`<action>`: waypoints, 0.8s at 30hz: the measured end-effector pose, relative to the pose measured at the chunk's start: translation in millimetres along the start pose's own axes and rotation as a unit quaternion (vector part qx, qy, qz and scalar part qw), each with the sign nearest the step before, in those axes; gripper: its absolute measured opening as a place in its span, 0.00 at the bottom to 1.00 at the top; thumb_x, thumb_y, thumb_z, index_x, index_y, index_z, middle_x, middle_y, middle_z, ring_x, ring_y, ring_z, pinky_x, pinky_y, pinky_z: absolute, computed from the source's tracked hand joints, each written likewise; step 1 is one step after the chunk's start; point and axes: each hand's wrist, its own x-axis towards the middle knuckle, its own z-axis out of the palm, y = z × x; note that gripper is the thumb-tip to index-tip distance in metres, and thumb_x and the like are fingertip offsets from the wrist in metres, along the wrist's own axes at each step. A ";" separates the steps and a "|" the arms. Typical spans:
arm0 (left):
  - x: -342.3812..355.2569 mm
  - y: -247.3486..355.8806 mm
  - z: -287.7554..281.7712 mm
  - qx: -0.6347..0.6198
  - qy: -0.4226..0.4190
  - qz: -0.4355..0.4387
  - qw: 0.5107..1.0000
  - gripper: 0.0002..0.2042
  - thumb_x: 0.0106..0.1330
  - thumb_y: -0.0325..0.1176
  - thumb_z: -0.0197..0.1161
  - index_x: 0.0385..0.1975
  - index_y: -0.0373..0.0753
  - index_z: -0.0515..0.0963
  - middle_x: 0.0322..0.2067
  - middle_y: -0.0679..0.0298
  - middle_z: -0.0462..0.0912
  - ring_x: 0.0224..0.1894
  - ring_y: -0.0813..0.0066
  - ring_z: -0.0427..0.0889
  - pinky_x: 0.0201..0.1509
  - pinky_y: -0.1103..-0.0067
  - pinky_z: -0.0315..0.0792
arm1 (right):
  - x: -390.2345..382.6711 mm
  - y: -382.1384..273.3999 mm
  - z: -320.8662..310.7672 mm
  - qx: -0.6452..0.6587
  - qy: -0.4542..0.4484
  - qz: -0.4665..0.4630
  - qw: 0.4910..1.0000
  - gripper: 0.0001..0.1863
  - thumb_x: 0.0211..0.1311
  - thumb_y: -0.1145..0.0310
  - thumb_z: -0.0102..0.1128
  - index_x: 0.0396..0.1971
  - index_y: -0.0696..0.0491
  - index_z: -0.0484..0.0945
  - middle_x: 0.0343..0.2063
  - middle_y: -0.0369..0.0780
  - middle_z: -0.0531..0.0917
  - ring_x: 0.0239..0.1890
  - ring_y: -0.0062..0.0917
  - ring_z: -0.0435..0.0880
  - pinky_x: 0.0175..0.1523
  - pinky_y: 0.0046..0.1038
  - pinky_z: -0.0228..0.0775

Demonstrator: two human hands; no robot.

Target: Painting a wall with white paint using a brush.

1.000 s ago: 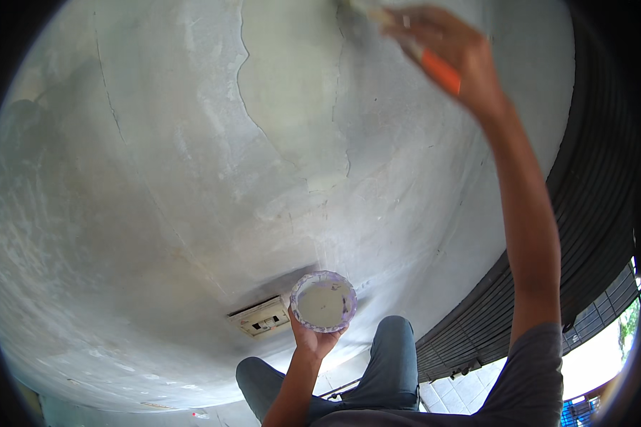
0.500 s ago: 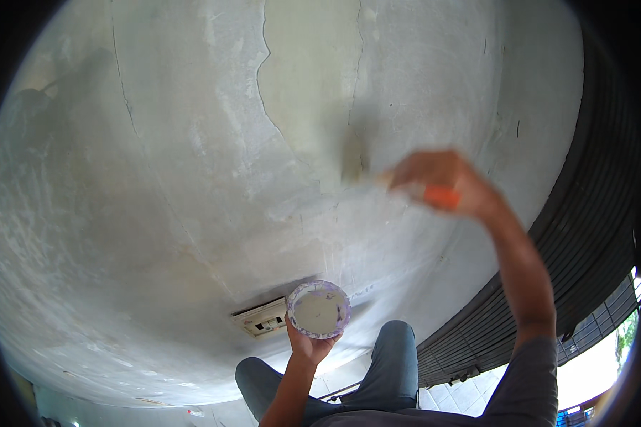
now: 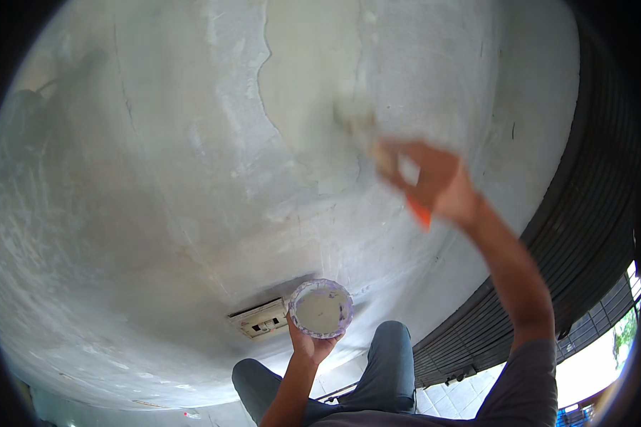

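Note:
My right hand [image 3: 431, 178] grips a paintbrush [image 3: 383, 158] whose orange handle end sticks out below the palm. The brush's blurred bristles are at the wall [image 3: 192, 164], on the right side of a pale, yellowish patch [image 3: 310, 78]. Lower down, my left hand [image 3: 312, 346] holds a round tub [image 3: 322, 307] from beneath, fingers around its side. Whitish liquid lies in the tub, and its rim is smeared with purple and white.
A switch plate [image 3: 261, 320] is set in the wall just left of the tub. Dark ribbed shutter slats [image 3: 584, 192] run along the right side, with a grille [image 3: 598, 324] below. My knees [image 3: 392, 349] and pale floor tiles [image 3: 452, 402] show at the bottom.
My right hand has tilted the brush so its bristles moved up and slightly left on the wall. The crack there looks covered over. The tub has hardly moved.

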 end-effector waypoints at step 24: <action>-7.1 0.0 10.8 0.019 0.052 -0.009 0.998 0.39 0.52 0.75 0.48 0.58 0.54 0.69 0.56 0.67 0.73 0.55 0.64 0.74 0.46 0.66 0.73 | 96.0 -41.3 4.9 -0.145 0.044 -0.294 0.944 0.11 0.44 0.70 0.69 0.32 0.48 0.84 0.43 0.41 0.82 0.40 0.30 0.85 0.40 0.26 0.80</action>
